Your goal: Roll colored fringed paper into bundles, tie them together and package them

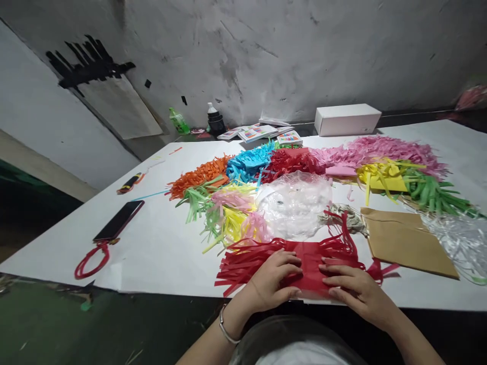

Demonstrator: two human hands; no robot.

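Observation:
A red fringed paper sheet (311,261) lies at the table's front edge, with cut strips spreading left and right from a plain middle. My left hand (274,280) rests on its left part, fingers spread. On the right part lies my right hand (353,288), its fingers also apart. Just behind the sheet is a clear plastic bag (294,205). Pale green, yellow and pink strips (236,215) are bunched to its left. Farther back are orange (201,175), blue (249,162), red (292,165) and pink fringe (395,152).
A phone (118,221) with a red cord (91,261) lies at left. Brown cardboard (409,243) and clear plastic strands (460,241) are at right, green fringe (433,195) behind. A white box (347,120) and a green bottle (178,121) stand near the wall.

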